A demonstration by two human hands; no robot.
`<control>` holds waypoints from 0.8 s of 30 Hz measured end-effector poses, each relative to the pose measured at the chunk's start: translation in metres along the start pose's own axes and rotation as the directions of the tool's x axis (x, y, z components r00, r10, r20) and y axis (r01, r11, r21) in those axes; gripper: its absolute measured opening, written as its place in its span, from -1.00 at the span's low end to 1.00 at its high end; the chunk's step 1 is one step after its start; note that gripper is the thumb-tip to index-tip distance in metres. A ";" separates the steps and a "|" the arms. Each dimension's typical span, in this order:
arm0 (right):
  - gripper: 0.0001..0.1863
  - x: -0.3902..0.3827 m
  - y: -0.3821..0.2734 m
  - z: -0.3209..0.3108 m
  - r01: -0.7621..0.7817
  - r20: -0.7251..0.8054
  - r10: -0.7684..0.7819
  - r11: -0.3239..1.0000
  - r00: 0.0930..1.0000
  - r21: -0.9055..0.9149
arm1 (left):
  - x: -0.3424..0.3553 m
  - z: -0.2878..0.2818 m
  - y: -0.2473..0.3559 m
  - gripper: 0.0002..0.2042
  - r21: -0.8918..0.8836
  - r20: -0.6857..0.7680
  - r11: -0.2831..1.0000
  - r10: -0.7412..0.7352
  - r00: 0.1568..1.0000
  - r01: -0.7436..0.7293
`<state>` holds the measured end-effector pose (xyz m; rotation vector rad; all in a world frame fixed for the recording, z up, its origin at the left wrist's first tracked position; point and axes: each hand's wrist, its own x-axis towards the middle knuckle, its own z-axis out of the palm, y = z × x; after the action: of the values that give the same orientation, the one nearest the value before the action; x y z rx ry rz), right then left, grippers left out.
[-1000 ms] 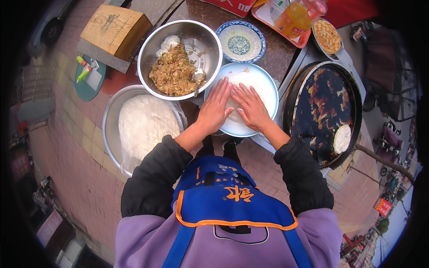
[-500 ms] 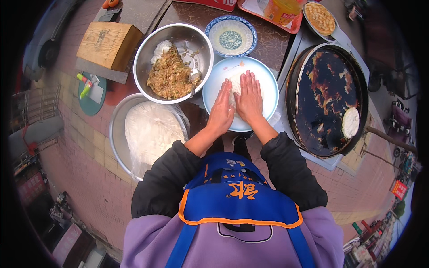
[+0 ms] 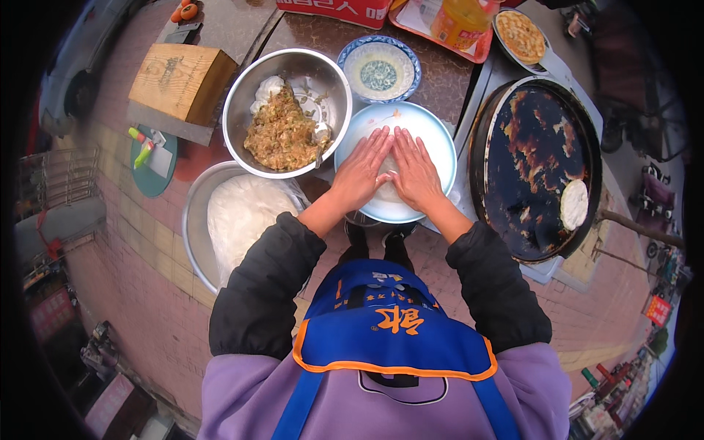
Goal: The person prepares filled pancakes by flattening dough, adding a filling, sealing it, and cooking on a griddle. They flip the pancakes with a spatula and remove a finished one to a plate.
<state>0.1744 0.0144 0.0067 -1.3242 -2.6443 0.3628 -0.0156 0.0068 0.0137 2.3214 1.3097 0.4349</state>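
Both palms press down on a round of white dough point(image 3: 388, 192) that lies on a pale blue-rimmed plate point(image 3: 442, 139). My left hand point(image 3: 362, 170) and my right hand point(image 3: 416, 170) lie flat side by side, fingers stretched forward, thumbs meeting over the dough. Much of the dough is hidden beneath them. Left of the plate stands a steel bowl point(image 3: 236, 110) of brown filling point(image 3: 277, 136), with a spoon handle at its edge. Below that, a larger steel basin point(image 3: 196, 205) holds a mass of dough point(image 3: 249, 213) under clear plastic.
A round black griddle point(image 3: 535, 169) stands at the right, one pale flatbread point(image 3: 574, 204) on it. Behind the plate is a blue-patterned bowl point(image 3: 380, 70). A cooked flatbread point(image 3: 522, 37) sits in a dish at the far right. A wooden box point(image 3: 176, 81) stands at the left.
My hands have turned from steeply angled palms to lying flat over the dough, covering more of it. My elbows have spread outward a little.
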 end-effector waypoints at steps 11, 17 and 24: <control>-0.09 -0.035 -0.009 0.009 -0.434 0.013 0.435 0.901 0.901 -0.023 | 0.006 0.027 0.009 -0.20 0.057 0.023 0.976 -0.211 0.977 0.209; -0.11 -0.028 -0.012 0.009 -0.339 -0.090 0.336 0.940 0.938 -0.032 | 0.003 0.023 0.007 -0.31 -0.215 0.002 0.968 -0.135 0.991 0.132; -0.25 0.008 0.003 0.007 0.059 -0.037 -0.060 0.998 0.998 -0.023 | -0.014 -0.013 -0.003 -0.40 -0.522 -0.043 0.852 -0.078 0.996 0.044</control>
<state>0.1698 0.0215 -0.0008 -1.2433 -2.6571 0.2982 -0.0308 -0.0012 0.0220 1.8173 1.1145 0.7458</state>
